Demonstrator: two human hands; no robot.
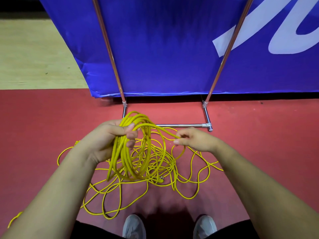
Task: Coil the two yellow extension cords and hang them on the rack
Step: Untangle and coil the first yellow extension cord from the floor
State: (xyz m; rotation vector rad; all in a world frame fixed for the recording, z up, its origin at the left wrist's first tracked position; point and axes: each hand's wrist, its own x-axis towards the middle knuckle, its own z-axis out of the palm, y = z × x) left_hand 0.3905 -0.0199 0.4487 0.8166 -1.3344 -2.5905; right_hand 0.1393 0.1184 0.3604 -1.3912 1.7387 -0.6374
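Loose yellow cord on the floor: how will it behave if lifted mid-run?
Probably floppy: the loose cord lies in limp, wandering curves. Likely drags neighbouring strands, since many cross. The coil in the left hand hangs in drooping loops, so likely light.

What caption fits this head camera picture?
Coiling time: left hand grips the coiled yellow extension cord, right hand pinches a strand before the rack.

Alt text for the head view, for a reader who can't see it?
A person's left hand grips a coil of yellow cord while the right hand pinches a strand of it. Loose yellow cord sprawls on the red floor before a chrome rack.
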